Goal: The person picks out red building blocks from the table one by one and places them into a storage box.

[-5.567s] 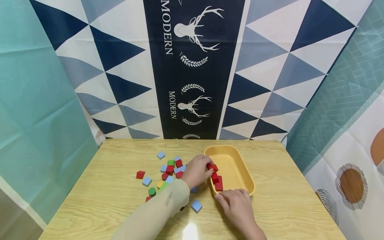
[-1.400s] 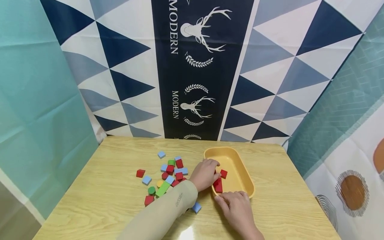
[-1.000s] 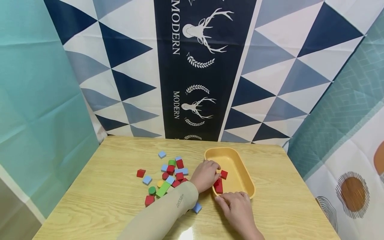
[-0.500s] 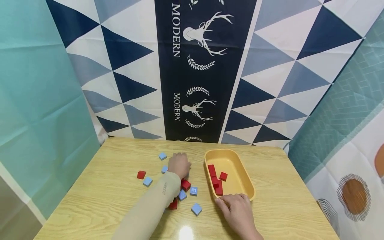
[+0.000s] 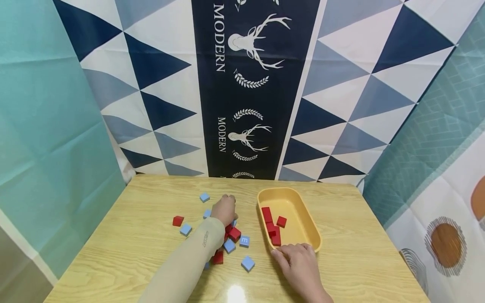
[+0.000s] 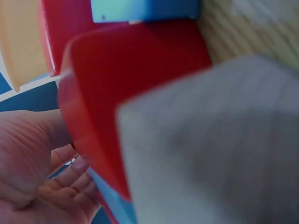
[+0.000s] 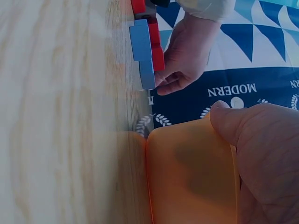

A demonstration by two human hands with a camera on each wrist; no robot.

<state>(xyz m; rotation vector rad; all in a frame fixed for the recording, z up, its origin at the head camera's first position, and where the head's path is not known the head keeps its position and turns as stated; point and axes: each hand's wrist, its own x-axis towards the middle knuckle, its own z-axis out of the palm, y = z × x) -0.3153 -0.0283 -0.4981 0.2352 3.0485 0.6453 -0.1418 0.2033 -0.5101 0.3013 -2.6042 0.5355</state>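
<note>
My left hand [image 5: 224, 210] reaches down into the pile of wooden blocks left of the tray, its fingers bent at the far side. In the left wrist view the fingers of the left hand [image 6: 65, 186] curl behind a large, near red block [image 6: 135, 65]; I cannot tell whether they hold one. My right hand [image 5: 301, 266] grips the near rim of the yellow plastic tray [image 5: 311, 219], thumb over the edge. Several red blocks [image 5: 267, 214] lie in the tray along its left wall, and a red cube [image 5: 281, 221] sits a little apart.
Around the left forearm lie blue blocks [image 5: 248, 263], one marked with an E [image 5: 244, 241], and red blocks [image 5: 234, 234]. Farther left are a lone red block [image 5: 178, 221] and a blue block [image 5: 185, 229]. The sleeve [image 5: 189, 261] hides part of the pile.
My left hand has moved from the tray's left side leftward to the pile, uncovering red blocks along the tray wall. Blue blocks near the forearm have come into view. The right hand keeps its grip.
</note>
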